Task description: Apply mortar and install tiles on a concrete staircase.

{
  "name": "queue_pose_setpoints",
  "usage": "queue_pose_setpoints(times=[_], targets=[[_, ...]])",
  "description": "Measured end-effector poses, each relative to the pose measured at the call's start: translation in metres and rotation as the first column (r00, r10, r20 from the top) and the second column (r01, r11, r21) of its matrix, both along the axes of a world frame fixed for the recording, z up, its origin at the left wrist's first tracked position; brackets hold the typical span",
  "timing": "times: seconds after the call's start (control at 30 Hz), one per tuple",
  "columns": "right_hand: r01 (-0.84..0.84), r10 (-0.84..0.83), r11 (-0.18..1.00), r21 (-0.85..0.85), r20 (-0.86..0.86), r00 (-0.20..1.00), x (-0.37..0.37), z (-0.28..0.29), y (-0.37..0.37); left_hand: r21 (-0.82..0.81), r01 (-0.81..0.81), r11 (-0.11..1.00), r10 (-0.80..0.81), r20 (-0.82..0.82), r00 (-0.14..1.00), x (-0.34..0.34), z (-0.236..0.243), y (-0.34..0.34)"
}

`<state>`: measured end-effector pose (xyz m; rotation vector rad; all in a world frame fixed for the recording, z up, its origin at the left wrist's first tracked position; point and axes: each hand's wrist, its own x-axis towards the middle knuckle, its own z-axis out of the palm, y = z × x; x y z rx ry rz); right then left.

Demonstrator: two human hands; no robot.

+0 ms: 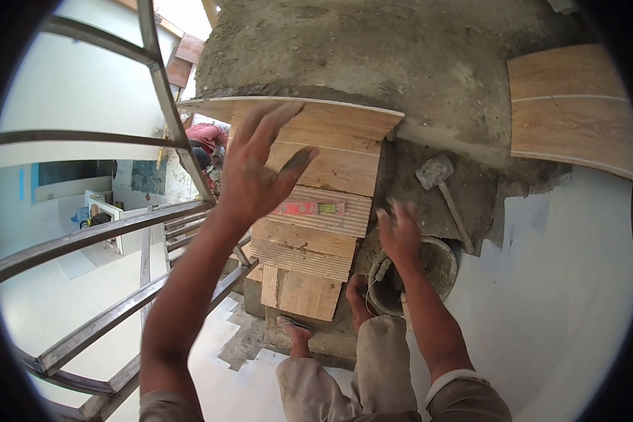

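Observation:
My left hand [257,172] is raised over the wood-look tiled stairs [341,172], fingers apart and empty, with grey mortar on its thumb. Below it a red spirit level [309,208] lies on a ribbed tile, partly hidden by that hand. The top tile has a pale edge under the concrete landing. My right hand [401,232], slightly blurred, hangs open over the rim of a grey bucket [446,271] of dark material. A mallet [435,171] with a long handle lies on the rough concrete to the right of the stairs.
A metal railing [84,139] runs along my left over a drop, where a person in red [200,133] bends far below. Large wood-look boards [566,123] lie at upper right beside a white wall [563,281]. Rough concrete [373,42] stretches ahead. My bare feet stand on a lower step.

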<state>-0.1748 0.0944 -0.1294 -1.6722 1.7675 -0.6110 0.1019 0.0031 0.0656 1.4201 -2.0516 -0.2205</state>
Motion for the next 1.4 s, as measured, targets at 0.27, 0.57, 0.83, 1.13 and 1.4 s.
queue_pose_setpoints(times=[0.27,0.57,0.83,1.13,1.4], targets=[[0.051,-0.079,0.992,-0.116,-0.255,0.964,-0.096,-0.006,0.037,0.636,-0.382,0.670,0.691,-0.347,0.634,0.029,-0.097,0.158],[0.023,-0.042,0.996,-0.082,-0.232,0.972,-0.072,0.030,0.024,0.780,-0.275,0.562,0.786,-0.402,0.469,0.032,-0.119,0.270],[-0.026,-0.145,0.961,-0.276,-0.580,0.801,-0.135,-0.043,0.028,0.655,-0.253,0.712,0.659,-0.498,0.563,0.064,-0.145,0.257],[-0.121,-0.230,0.907,-0.404,-0.715,0.660,-0.149,-0.073,-0.022,-0.151,-0.302,0.941,0.257,-0.262,0.930,0.067,-0.166,0.094],[-0.174,-0.228,0.890,-0.421,-0.743,0.629,-0.153,-0.076,-0.009,-0.596,-0.014,0.803,0.459,0.604,0.651,0.098,-0.193,-0.016]])
